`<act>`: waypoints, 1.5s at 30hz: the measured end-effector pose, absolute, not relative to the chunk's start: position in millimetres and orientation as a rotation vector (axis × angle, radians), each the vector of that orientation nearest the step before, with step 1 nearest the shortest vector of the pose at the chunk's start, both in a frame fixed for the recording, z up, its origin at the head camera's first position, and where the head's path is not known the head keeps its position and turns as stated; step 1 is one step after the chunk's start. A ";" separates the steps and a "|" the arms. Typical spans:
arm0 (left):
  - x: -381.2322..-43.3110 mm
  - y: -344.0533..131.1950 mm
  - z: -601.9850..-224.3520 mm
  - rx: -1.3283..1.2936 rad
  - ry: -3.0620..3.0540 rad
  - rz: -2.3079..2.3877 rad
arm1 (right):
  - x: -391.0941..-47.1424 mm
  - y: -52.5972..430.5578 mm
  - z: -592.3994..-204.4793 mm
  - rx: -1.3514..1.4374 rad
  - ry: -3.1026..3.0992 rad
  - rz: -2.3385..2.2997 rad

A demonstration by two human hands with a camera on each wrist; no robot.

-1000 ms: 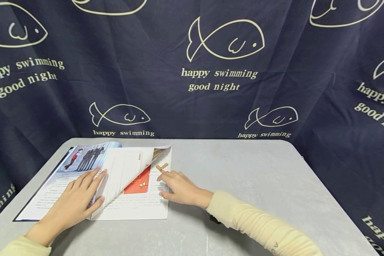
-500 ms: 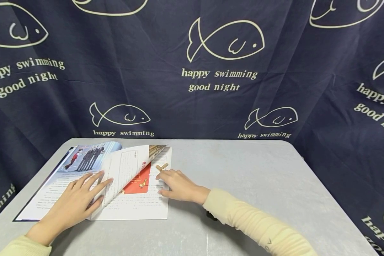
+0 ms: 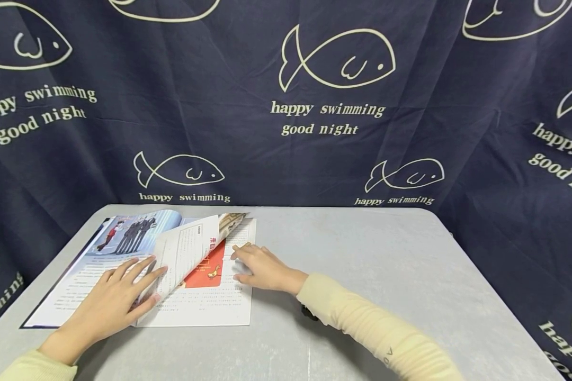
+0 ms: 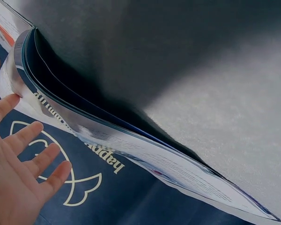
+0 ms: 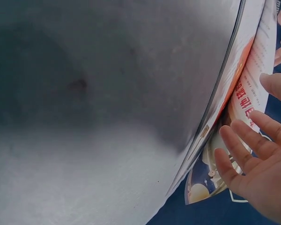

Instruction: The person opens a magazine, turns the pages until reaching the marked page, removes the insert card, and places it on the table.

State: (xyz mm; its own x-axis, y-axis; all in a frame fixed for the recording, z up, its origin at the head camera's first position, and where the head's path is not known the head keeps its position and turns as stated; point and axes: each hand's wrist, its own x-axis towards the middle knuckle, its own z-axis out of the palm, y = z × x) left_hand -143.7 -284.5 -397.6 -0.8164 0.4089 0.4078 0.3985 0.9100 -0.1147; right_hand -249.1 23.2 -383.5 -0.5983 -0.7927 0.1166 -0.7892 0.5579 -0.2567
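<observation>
An open magazine [image 3: 200,312] lies at the left of the table. My left hand [image 3: 112,296] rests over its middle, fingers spread, with the thumb at the base of a half-turned page [image 3: 183,246]. This page curls up diagonally, its far corner raised. Beneath it shows a red rectangle [image 3: 202,275] with a yellow duck. My right hand [image 3: 264,267] is over the right page's outer edge, fingers loosely bent and apart. A small brown tick-shaped piece [image 5: 204,131] lies on that page, mostly hidden by the right hand in the head view.
The grey table [image 3: 362,264] extends to the right of the magazine. A dark blue curtain [image 3: 314,159] with fish drawings hangs behind it. The magazine's left page [image 3: 71,286] has a picture of suited figures at its top.
The half-turned page has lifted and curled farther left. My right hand has shifted slightly left and away from me, now covering most of the brown piece. My left hand barely moved.
</observation>
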 end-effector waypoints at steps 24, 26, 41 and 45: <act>-144.1 -287.2 -398.9 -0.612 -2.593 0.028 | -276.0 4.0 -388.6 -1.379 2.786 -0.471; -144.2 -287.2 -398.9 -0.613 -2.592 0.028 | -277.9 2.3 -389.2 -1.375 2.790 -0.465; -143.2 -288.2 -399.1 -0.630 -2.625 0.029 | -288.4 -5.7 -399.0 -1.299 2.777 -0.400; -142.7 -288.5 -399.0 -0.638 -2.622 0.025 | -291.7 -9.4 -400.3 -1.290 2.783 -0.394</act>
State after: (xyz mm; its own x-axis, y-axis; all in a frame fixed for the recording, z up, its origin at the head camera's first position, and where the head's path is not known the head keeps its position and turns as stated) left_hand -142.7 -288.5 -399.0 -0.7973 0.4411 0.4120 0.4331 0.8935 -0.1185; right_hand -291.7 -9.4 -400.3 -0.6510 -0.7565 0.0622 -0.7441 0.6198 -0.2493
